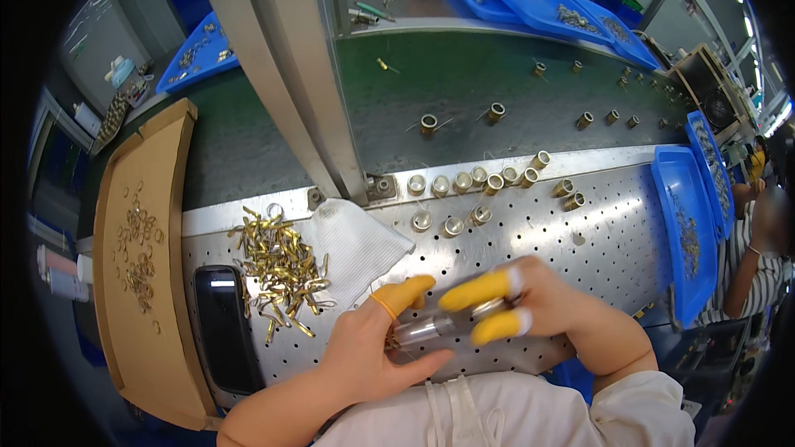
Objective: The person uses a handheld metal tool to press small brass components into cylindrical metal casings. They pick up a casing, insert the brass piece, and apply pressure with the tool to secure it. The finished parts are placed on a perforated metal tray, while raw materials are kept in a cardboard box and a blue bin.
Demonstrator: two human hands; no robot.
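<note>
My left hand [360,343], with yellow finger cots, curls around a shiny, clear-looking cylinder [421,330] low over the perforated metal worktop. Small brass-coloured bits show by its palm. To the right, my right hand [530,302], also in yellow finger cots and slightly blurred, pinches a small round metal piece [489,308] between thumb and finger. The two hands are close together but apart. Left of them lies a heap of small brass parts with wire loops [286,265], beside a folded white cloth [356,244]. Several metal cups [453,226] stand beyond my hands.
A dark phone [224,327] lies beside a cardboard tray [178,281] of small rings. Behind runs a green conveyor belt [397,62] carrying scattered metal cups, with a metal post [286,74] before it. Blue trays [704,281] stand at right, near another person's arm [741,281].
</note>
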